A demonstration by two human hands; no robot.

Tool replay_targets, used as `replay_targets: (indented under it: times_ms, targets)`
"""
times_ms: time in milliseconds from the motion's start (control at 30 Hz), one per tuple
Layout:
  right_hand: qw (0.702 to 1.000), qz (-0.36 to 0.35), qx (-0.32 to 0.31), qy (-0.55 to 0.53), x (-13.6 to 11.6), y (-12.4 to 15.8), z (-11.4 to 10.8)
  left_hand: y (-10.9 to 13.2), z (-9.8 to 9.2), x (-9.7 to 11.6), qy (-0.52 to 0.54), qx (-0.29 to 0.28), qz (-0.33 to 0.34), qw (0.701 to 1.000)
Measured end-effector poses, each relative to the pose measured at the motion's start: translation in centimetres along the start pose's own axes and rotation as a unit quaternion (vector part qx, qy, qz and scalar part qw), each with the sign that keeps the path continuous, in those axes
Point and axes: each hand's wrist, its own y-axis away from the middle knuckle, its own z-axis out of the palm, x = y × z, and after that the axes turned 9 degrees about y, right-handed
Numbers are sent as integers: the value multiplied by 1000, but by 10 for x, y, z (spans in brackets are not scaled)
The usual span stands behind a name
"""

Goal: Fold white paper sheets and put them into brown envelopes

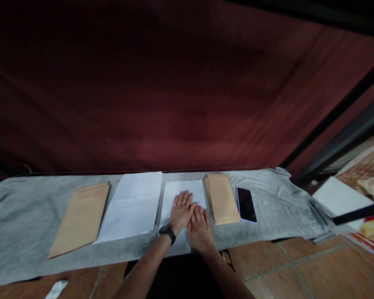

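A white sheet of paper (171, 195) lies on the grey cloth in front of me. My left hand (181, 211), with a dark watch (167, 234) on its wrist, rests flat on the sheet, fingers stretched out. Close against it, my right hand (200, 228) also lies flat on the paper, its fingers extended and nearly touching the left thumb. Left of this sheet are white papers (131, 211) with a crease across them. A stack of brown envelopes (222, 199) sits just right of my hands.
Larger brown envelopes (81, 216) lie at the left on the grey cloth (18, 220). A phone (246, 204) with a dark screen is right of the envelope stack. Dark red fabric (174, 104) hangs behind. Tiled floor (274, 261) shows below the front edge.
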Motion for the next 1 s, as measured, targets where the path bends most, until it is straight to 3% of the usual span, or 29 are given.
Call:
replay_targets:
  times_ms: [200,333,500,700,833,1000]
  targets:
    - [1000,17,-5,-7,-4,-2,-9,-49,0,-29,-24,31,-41,998]
    - [1000,23,-5,-7,-4,1,-10,-65,-6,-39,-35,35,-84,995]
    - [1000,23,0,-4,5,-16,0,-38,-1,-35,-56,47,-66,995]
    - [999,22,-37,6,18,-95,19,8,6,-25,-73,57,-35,995]
    - [998,50,-41,22,23,-132,29,8,5,-23,-76,63,-47,994]
    - [996,79,-26,17,25,-142,35,5,5,-22,-62,66,-61,994]
